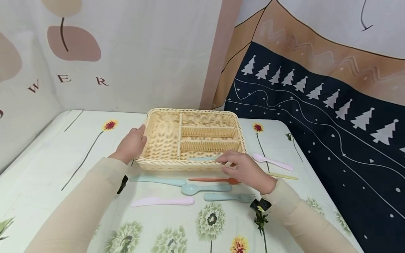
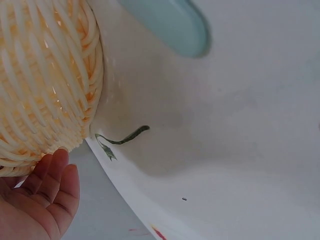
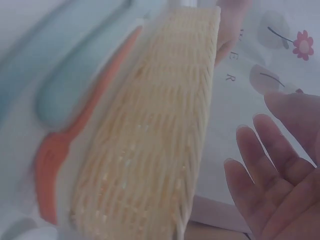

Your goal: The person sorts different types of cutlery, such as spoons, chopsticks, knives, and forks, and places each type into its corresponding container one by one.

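A pale wicker cutlery basket (image 1: 161,165) with dividers stands toward the back of the table. My left hand (image 1: 131,143) holds its left side; in the left wrist view that hand's fingers (image 2: 59,185) bend against the woven edge, with the thumb hidden. Above the basket's front right corner is my right hand (image 1: 245,170), its fingers apart and slightly bent. In the right wrist view nothing lies in the right hand (image 3: 280,185). A light blue utensil (image 1: 204,159) lies in the front compartment, its far end hidden by the right hand.
In front of the basket lie an orange fork (image 1: 210,180), a blue knife (image 1: 158,180), a blue spoon (image 1: 205,188), a blue fork (image 1: 224,197) and a pink knife (image 1: 162,201). To the right are a pink spoon (image 1: 273,161) and a yellow-green utensil (image 1: 283,175).
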A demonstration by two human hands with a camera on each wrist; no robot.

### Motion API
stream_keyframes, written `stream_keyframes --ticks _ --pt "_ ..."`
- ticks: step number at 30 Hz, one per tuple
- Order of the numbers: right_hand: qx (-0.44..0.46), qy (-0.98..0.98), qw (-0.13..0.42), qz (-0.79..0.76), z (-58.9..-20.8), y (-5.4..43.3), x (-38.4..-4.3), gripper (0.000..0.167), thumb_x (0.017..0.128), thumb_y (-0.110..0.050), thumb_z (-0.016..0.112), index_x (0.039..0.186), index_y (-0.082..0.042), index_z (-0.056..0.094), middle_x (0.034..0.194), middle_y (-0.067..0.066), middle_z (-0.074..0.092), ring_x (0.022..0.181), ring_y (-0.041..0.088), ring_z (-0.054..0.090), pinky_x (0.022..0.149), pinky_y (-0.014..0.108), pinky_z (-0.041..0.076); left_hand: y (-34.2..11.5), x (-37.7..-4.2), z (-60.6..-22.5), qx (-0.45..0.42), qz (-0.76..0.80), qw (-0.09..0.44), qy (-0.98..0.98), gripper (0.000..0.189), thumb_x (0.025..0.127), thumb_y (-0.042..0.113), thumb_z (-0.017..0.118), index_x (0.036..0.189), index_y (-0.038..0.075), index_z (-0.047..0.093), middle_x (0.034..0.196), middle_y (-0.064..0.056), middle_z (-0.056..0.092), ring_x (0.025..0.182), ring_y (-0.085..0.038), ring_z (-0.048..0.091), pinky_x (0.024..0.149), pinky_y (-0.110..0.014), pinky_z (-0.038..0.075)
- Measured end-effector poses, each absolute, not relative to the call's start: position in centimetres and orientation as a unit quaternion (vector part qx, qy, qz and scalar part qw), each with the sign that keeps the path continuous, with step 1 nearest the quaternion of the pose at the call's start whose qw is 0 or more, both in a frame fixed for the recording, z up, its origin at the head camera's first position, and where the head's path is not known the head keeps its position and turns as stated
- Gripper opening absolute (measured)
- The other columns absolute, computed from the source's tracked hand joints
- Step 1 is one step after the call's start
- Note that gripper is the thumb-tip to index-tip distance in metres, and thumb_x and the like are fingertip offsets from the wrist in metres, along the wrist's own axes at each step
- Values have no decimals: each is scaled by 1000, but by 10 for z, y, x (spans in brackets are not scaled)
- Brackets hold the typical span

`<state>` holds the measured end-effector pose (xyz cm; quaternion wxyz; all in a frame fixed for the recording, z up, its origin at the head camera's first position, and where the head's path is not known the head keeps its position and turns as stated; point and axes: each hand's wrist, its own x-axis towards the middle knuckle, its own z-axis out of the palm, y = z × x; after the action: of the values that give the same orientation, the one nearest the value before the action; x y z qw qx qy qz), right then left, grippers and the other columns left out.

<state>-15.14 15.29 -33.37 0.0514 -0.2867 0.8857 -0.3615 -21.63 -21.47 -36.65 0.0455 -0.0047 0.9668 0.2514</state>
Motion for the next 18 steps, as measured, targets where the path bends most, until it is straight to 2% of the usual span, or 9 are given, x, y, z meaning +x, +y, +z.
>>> stream_keyframes --ticks 7,18 --pt "-288 886 97 -350 -343 159 -141 27 92 -12 66 118 -8 69 115 1 66 90 9 60 77 28 51 -214 -216 -365 -7 250 46 967 55 105 16 28 152 -5 10 135 -32 36 102 -35 48 96 -51 44" --pt "-287 882 164 -336 -365 172 -133 25 90 -12 68 114 -9 71 114 3 67 90 13 59 69 25 49 -213 -215 -364 -7 248 49 968 56 105 16 30 152 -5 9 137 -33 35 104 -36 47 98 -51 43"
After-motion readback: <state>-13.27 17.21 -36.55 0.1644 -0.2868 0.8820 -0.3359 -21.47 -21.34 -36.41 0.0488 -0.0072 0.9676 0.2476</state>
